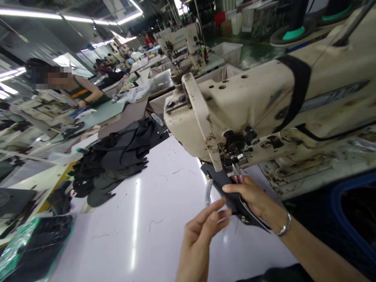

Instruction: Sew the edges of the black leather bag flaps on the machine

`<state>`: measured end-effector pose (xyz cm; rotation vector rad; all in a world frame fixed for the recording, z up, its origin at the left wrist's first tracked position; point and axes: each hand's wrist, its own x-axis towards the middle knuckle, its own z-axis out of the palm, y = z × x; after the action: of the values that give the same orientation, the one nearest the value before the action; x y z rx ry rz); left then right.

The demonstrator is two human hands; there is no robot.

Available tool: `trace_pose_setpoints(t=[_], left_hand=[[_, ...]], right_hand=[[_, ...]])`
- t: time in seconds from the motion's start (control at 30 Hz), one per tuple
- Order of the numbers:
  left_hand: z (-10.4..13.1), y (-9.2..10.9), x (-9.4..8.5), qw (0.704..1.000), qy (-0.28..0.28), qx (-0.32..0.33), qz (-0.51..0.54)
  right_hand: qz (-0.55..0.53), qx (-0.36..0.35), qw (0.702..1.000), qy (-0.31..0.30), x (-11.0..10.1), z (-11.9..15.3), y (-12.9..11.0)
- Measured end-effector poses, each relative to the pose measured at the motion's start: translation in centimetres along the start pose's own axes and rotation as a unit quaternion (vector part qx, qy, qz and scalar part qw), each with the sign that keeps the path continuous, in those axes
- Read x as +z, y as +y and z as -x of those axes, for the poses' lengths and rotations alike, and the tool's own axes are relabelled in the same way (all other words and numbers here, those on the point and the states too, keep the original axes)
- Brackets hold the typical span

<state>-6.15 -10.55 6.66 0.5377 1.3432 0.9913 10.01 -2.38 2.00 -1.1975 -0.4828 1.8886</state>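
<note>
A dark flat piece (225,192) with metal fittings lies slanted under the head of a cream sewing machine (252,105). My right hand (254,196) is closed round pink-handled scissors (238,177), their blades pointing up, and rests on the dark piece with the thumb along its surface. My left hand (205,227) is at the piece's left edge, fingers bent and partly apart; whether the fingertips touch the edge or pinch a thread cannot be made out. A small clear strip (208,192) hangs by a fitting at the piece's upper left.
A heap of dark cut pieces (117,156) covers the back left of the white table (117,235). Loose threads lie about. A plastic-wrapped dark bundle (38,246) is at the lower left, a blue-rimmed bin (337,207) at the right. Another person works at the far left.
</note>
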Motion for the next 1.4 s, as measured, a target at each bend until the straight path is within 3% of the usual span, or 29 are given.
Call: trace_pose_setpoints(t=[0.1, 0.13, 0.2, 0.3, 0.4, 0.5, 0.67, 0.73, 0.87, 1.0, 1.2, 1.4], left_hand=[[-0.7, -1.1, -3.0, 0.968, 0.171, 0.181, -0.013], [-1.5, -1.7, -3.4, 0.957, 0.205, 0.205, -0.025], [-3.2, -3.0, -3.4, 0.971, 0.158, 0.172, -0.046], [-5.0, -4.5, -2.1, 0.994, 0.019, 0.105, -0.015], [-5.6, -5.1, -0.9, 0.995, -0.069, 0.063, 0.033], [-5.7, -5.2, 0.0, 0.991, -0.123, 0.015, 0.045], [-6.4, -5.3, 0.9, 0.985, -0.159, -0.051, 0.042], [-6.9, -5.3, 1.0, 0.984, -0.160, -0.061, 0.046], [-7.6, -5.3, 0.8, 0.986, -0.132, -0.062, 0.082], [-8.1, -5.6, 0.7, 0.980, -0.164, -0.055, 0.103], [-8.5, -6.0, 0.8, 0.980, -0.170, -0.036, 0.095], [-8.0, -5.5, 0.9, 0.988, -0.135, -0.029, 0.072]], right_hand=[[-0.058, 0.061, 0.995, -0.052, 0.3, 0.4, 0.3], [-0.075, 0.075, 0.992, -0.066, 0.4, 0.4, 0.4], [-0.094, 0.087, 0.990, -0.066, 0.5, 0.4, 1.0], [-0.063, 0.071, 0.995, -0.026, 0.6, 0.3, 1.8], [-0.015, 0.047, 0.999, 0.002, 0.6, 0.4, 1.9], [0.037, 0.032, 0.999, 0.000, 0.6, 0.6, 1.4], [0.183, -0.121, 0.974, 0.059, 0.2, -0.3, 1.3], [0.229, -0.150, 0.957, 0.092, 0.0, -0.5, 1.6], [0.226, -0.138, 0.958, 0.115, -0.2, 0.0, 2.2], [0.206, -0.113, 0.967, 0.100, -0.9, 1.2, 2.3], [0.331, -0.175, 0.919, 0.120, -1.5, 2.6, 1.7], [0.366, -0.209, 0.899, 0.117, -1.3, 3.2, 1.3]])
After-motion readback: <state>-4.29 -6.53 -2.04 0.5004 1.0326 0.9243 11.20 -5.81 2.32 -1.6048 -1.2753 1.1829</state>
